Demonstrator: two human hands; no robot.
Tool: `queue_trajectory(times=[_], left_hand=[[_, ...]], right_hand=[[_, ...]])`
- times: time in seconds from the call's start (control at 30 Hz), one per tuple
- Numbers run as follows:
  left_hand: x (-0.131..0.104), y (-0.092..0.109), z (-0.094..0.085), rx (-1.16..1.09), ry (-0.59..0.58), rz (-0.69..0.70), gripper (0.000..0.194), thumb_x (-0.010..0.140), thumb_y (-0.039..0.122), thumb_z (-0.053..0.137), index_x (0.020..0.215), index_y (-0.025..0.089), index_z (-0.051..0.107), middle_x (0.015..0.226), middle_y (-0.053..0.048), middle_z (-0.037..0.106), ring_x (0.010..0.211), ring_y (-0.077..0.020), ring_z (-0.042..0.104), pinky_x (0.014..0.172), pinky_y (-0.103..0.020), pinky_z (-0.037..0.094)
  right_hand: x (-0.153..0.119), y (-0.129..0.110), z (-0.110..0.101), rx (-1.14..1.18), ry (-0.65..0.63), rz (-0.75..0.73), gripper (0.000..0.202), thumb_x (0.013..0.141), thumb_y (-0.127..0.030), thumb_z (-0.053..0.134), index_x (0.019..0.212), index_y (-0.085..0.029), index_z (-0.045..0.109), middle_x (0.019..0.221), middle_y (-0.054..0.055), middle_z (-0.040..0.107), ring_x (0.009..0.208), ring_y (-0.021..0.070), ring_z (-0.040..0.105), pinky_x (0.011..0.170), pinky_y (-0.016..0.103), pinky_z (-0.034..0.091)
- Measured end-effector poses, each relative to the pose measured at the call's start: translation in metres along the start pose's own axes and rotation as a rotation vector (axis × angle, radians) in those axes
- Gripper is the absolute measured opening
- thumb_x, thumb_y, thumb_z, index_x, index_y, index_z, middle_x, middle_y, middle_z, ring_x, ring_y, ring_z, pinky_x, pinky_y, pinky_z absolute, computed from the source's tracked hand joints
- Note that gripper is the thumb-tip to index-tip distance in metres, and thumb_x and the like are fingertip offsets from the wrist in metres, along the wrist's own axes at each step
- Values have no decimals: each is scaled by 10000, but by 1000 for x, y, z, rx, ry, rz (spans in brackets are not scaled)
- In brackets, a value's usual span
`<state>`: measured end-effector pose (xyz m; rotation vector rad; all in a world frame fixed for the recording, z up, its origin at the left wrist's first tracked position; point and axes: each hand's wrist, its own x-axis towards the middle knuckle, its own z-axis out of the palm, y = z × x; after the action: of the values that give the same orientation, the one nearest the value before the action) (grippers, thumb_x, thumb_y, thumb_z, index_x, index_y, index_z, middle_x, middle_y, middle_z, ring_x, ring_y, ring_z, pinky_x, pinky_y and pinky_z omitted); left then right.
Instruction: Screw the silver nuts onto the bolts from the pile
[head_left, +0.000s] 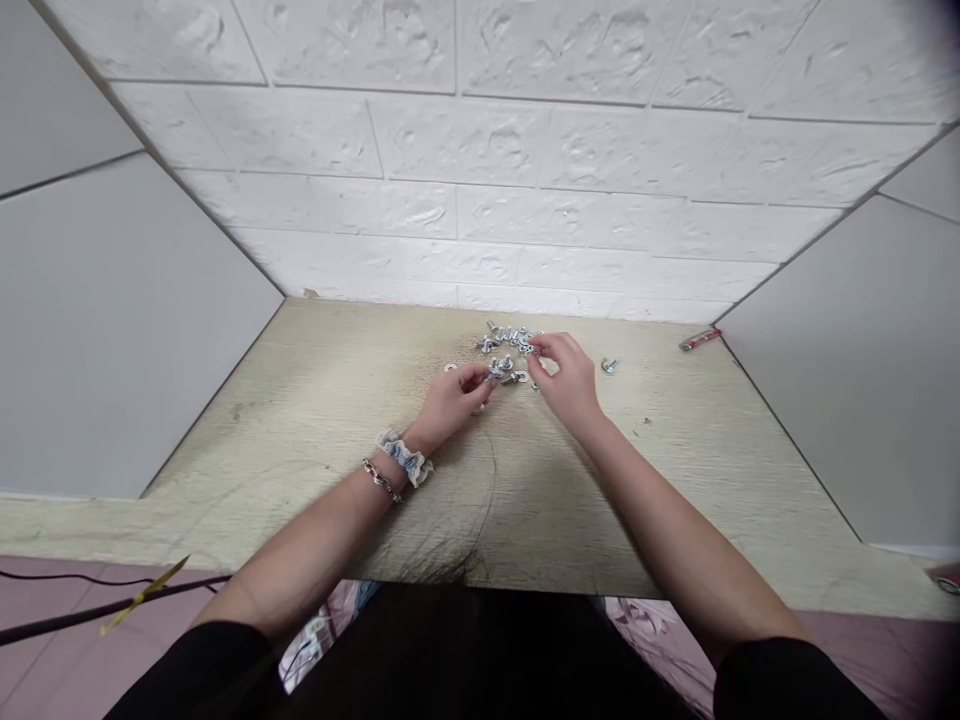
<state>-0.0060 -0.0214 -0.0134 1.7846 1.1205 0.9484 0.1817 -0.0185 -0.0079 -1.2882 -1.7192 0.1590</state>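
A loose pile of shiny metal bolts (511, 335) and washers lies on the pale wooden tabletop, close to the wall. My left hand (454, 402), with a scrunchie and a chain bracelet on its wrist, is closed at the pile's near left, a bolt (495, 370) at its pinched fingertips. Across from it, my right hand (568, 382) pinches at the pile's right side; the small metal piece at its fingertips is too small to name. Between the hands lies a flat washer (523, 377). Another washer (450, 367) rests just beyond my left hand.
One bolt with a washer (610, 366) lies apart on the right. A red and silver tool (700, 340) sits at the right panel's foot. Grey panels (135, 330) flank the tabletop (300, 420), and a white brick-patterned wall (495, 210) stands behind it.
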Motion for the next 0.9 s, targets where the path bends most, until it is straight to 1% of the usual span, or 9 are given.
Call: queue_trajectory(times=[0.1,0.17,0.23,0.43,0.6,0.67,0.77,0.83,0.9], left_hand=[[0,-1,0,-14,0,4,237,798,377,562,804,154,642,585,26,561,534,-92,512,529,-205,397],[0,-2,0,-25,-1,9,241,798,378,560,826,153,643,591,27,559,533,-92,510,533,-207,397],[1,-3,0,-32,-2,13,245,803,382,553,822,153,637,592,28,554,535,-91,508,535,-208,394],[0,2,-2,-37,-28,-8,284,808,397,536,659,156,562,534,30,523,500,-81,473,509,-204,362],[0,3,-2,-96,-41,-32,295,801,421,544,682,152,565,537,27,508,495,-82,480,502,-203,372],[0,2,-2,-109,-30,-30,301,796,432,550,691,150,570,543,31,497,499,-82,487,502,-199,380],[0,2,-2,-76,-26,-19,295,804,422,548,702,147,573,547,35,494,508,-77,487,508,-192,379],[1,2,-2,-61,-6,-8,278,805,404,548,705,147,574,552,37,498,513,-76,488,511,-190,378],[0,3,-2,-43,15,3,264,806,383,544,690,147,568,549,39,499,514,-74,485,513,-188,376]], right_hand=[[-8,-12,7,-24,-94,-195,233,873,-201,464,979,-245,667,967,64,641,923,183,601,858,347,502],[-12,-14,12,-14,-165,-263,273,901,-198,425,1014,-235,670,954,65,634,916,173,600,842,334,512],[-16,-13,16,-17,-187,-295,300,920,-209,401,1058,-227,667,963,69,631,918,168,597,842,327,515],[-20,-10,17,-109,-178,-307,336,950,-256,367,1122,-246,655,977,67,635,924,163,579,878,316,499],[-22,-7,17,-138,-174,-348,340,952,-241,366,1131,-248,655,1004,67,631,941,153,571,889,296,490],[-23,-4,21,-123,-153,-356,338,944,-221,375,1143,-254,646,998,62,632,928,151,576,875,301,498],[-25,-3,28,-33,-71,-398,353,921,-180,398,1200,-227,610,950,66,640,897,156,598,835,304,523],[-27,-5,33,18,-37,-409,378,907,-155,405,1234,-226,582,1003,73,647,950,165,607,862,318,525],[-28,-8,35,48,-41,-388,409,896,-134,396,1258,-239,556,1072,73,645,1000,173,608,886,338,525]])
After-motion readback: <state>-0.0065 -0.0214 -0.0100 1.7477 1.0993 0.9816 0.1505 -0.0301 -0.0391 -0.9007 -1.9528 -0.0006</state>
